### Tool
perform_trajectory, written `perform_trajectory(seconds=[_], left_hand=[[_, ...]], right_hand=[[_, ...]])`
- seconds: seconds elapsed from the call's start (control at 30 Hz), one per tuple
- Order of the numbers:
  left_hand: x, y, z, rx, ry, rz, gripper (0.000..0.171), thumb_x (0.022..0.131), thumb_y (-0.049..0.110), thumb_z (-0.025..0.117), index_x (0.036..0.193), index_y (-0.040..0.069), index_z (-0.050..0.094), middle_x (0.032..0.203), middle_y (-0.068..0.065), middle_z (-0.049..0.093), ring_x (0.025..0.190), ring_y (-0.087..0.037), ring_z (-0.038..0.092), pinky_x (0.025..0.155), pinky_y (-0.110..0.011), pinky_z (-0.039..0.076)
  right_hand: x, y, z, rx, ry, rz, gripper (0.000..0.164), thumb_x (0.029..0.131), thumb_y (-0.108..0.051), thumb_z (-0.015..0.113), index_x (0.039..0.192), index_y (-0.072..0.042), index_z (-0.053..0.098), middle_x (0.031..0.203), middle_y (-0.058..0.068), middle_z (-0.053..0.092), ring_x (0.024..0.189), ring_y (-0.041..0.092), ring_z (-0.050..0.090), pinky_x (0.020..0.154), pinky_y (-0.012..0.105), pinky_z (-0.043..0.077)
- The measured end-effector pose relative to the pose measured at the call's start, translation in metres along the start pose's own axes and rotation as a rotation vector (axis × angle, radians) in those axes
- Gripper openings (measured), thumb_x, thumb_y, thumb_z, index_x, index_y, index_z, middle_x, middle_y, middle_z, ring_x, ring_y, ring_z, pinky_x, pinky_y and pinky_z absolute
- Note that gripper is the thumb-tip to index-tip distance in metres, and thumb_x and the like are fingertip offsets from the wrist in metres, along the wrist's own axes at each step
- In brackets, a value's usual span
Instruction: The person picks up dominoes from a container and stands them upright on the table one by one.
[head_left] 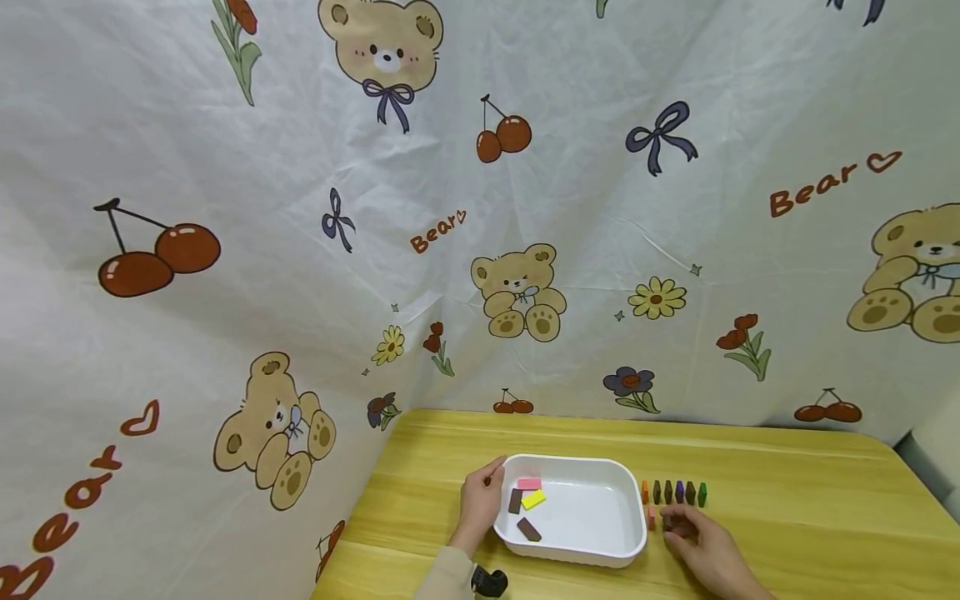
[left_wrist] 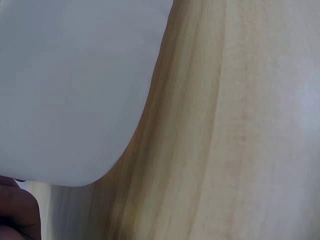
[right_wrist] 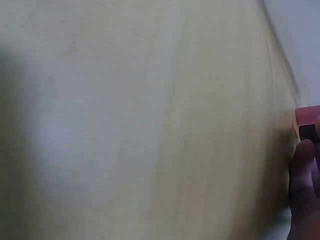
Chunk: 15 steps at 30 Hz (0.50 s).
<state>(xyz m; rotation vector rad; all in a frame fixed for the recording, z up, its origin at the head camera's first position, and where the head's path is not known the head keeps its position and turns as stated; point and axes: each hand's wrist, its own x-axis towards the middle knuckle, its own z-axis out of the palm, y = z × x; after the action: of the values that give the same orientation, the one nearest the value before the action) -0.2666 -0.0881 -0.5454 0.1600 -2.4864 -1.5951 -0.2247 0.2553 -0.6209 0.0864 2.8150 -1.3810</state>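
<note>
My left hand (head_left: 478, 504) grips the left side of a white plastic tray (head_left: 585, 507) at its far corner. In the left wrist view the tray's outer wall (left_wrist: 75, 90) fills the upper left, with part of the hand (left_wrist: 19, 212) below it. Inside lie a pink block (head_left: 529, 483), a yellow block (head_left: 534, 500) and two dark brown blocks (head_left: 528, 529). Just right of the tray my right hand (head_left: 703, 542) pinches a small dark block (right_wrist: 308, 132) between thumb and fingers. Beside that stands a pink block (head_left: 652, 518), close to the tray's wall.
Behind the right hand stands a row of several small upright blocks, among them an orange block (head_left: 645, 492), a purple block (head_left: 679, 491) and a green block (head_left: 702, 494). The wooden table (head_left: 810, 508) meets a bear-printed cloth (head_left: 570, 208) at the back and left.
</note>
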Motion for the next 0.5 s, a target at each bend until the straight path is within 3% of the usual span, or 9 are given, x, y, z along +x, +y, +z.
perform_trajectory(seconds=[0.13,0.5], left_hand=[[-0.002,0.002,-0.001,0.007,-0.003,0.011,0.028,0.103,0.013,0.059,0.126,0.005,0.074,0.130,-0.019,0.071,0.117,-0.031,0.066,0.101,-0.048,0.057],[0.003,-0.011,0.003,-0.009,0.010,0.036,0.027,0.103,0.014,0.060,0.124,0.006,0.075,0.128,-0.016,0.072,0.120,-0.033,0.066,0.102,-0.048,0.056]], right_hand=[[0.002,0.000,0.000,-0.011,0.007,-0.020,0.033,0.090,-0.001,0.071,0.123,-0.001,0.066,0.106,0.006,0.071,0.087,0.009,0.063,0.074,0.022,0.055],[0.011,0.004,0.001,-0.043,0.031,-0.041,0.031,0.091,-0.004,0.073,0.121,-0.002,0.068,0.108,0.008,0.074,0.085,0.010,0.065,0.070,0.021,0.054]])
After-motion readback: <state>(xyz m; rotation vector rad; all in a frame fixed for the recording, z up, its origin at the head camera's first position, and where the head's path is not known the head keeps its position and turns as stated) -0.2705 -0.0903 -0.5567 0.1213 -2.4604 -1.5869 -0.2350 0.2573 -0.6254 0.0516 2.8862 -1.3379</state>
